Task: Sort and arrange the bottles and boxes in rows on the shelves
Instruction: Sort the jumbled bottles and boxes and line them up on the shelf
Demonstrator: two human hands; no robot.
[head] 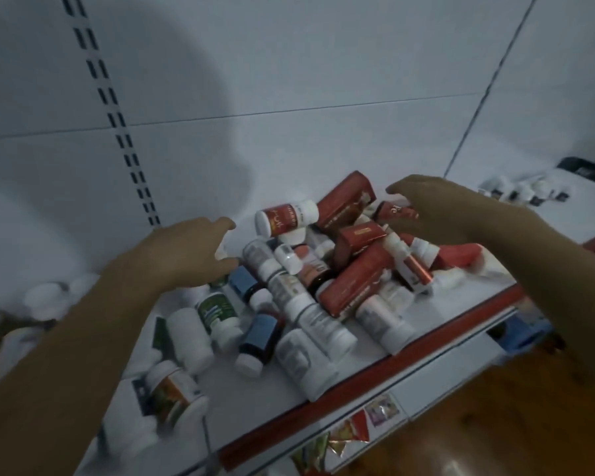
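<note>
A jumbled heap of white bottles and red boxes lies on the white shelf (pixel 461 297). A red-labelled white bottle (pixel 285 216) rests on top at the back beside a tilted red box (pixel 346 199). A longer red box (pixel 352 281) lies in the middle. Blue-labelled dark bottles (pixel 260 338) and a green-labelled bottle (pixel 219 312) lie at the left front. My left hand (pixel 182 255) hovers at the heap's left edge, fingers spread, holding nothing. My right hand (pixel 426 204) reaches over the heap's back right, fingers curled above a red-labelled bottle (pixel 397 211); any grip on it is not visible.
The shelf's front edge has a red strip and a price rail (pixel 375 403) with stickers. A slotted upright (pixel 117 132) runs up the white back panel. More small bottles (pixel 526 192) stand on the neighbouring shelf to the right. White bottles (pixel 45 293) crowd the left. Wooden floor lies below right.
</note>
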